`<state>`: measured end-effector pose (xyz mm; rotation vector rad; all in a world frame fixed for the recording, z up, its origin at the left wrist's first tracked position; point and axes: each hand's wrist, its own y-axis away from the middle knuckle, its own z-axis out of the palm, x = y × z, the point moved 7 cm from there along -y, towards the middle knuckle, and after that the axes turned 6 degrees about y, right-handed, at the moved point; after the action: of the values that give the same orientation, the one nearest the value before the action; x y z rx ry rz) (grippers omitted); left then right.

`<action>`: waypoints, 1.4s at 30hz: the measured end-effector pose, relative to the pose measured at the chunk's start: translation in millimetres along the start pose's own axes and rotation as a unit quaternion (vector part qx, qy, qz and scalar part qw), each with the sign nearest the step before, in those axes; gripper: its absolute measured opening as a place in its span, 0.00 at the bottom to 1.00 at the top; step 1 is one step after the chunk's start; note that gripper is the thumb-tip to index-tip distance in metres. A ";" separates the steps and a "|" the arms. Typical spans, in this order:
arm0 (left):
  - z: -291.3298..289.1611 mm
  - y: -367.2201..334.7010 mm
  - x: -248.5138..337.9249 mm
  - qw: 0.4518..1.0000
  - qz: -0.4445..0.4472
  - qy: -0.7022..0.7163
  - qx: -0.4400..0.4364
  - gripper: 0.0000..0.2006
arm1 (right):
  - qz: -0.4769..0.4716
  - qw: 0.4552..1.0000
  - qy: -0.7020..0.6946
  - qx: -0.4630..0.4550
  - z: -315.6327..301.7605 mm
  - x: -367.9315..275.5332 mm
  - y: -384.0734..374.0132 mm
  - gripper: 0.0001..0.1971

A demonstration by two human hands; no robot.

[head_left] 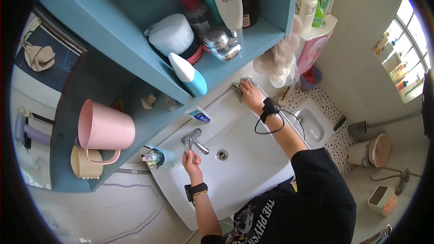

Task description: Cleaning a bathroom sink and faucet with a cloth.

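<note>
Right hand [250, 96] closes over a crumpled greyish cloth [236, 89], seemingly pinning it against the white washbasin [246, 167]'s back-right corner; left hand [192, 162] curls at the chrome faucet [194, 135], perhaps for support, its grip unclear.

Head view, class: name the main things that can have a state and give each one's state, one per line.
Cloth: crumpled, under the right hand.
Faucet: no water stream visible; left hand at it, contact unclear.
Washbasin: no standing water visible.
Red-capped bottle: capped.
Silver-lidded jar: lid on.
Squat toilet: uncovered.
</note>
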<state>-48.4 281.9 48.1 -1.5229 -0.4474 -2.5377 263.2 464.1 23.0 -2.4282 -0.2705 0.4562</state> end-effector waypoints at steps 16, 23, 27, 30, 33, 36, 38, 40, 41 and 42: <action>-1.9 1.9 2.0 1.000 -0.005 -0.019 0.016 0.13 | 0.081 0.992 -0.076 -0.057 8.3 31.5 0.2 0.07; -0.9 0.7 0.1 1.000 0.006 -0.001 0.010 0.12 | 0.044 0.999 0.010 -0.006 6.6 2.3 15.5 0.06; 0.4 2.5 0.4 1.000 0.000 0.004 0.008 0.12 | -0.006 0.989 -0.113 -0.100 13.9 -65.9 48.9 0.07; 2.1 2.2 0.5 1.000 0.000 -0.005 0.015 0.13 | -0.028 0.968 -0.215 -0.129 2.3 -97.7 62.9 0.08; 8.9 0.8 -0.8 1.000 -0.001 0.002 0.005 0.12 | 0.041 0.927 -0.322 -0.187 14.7 -78.6 60.5 0.09; -3.8 1.7 0.5 1.000 0.005 0.000 0.008 0.11 | 0.336 0.774 -0.476 -0.246 9.3 -57.9 40.4 0.09; -1.0 1.6 0.6 1.000 0.004 0.001 0.006 0.12 | 0.301 0.805 -0.499 -0.109 -13.8 -34.7 15.4 0.11; 5.9 2.0 -0.4 1.000 0.001 0.003 0.002 0.12 | 0.200 0.925 -0.315 -0.074 -28.7 -0.7 3.4 0.11; 7.4 2.2 -0.5 1.000 -0.001 0.002 0.002 0.12 | 0.199 0.924 -0.317 -0.076 -26.9 8.8 12.7 0.11; 7.3 1.3 -0.2 1.000 -0.002 0.002 0.002 0.12 | 0.140 0.968 -0.178 -0.104 -29.0 9.9 14.8 0.13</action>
<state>-41.9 283.1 51.4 -1.5178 -0.4560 -2.5411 284.7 439.4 32.4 -2.5890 -0.1297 1.0416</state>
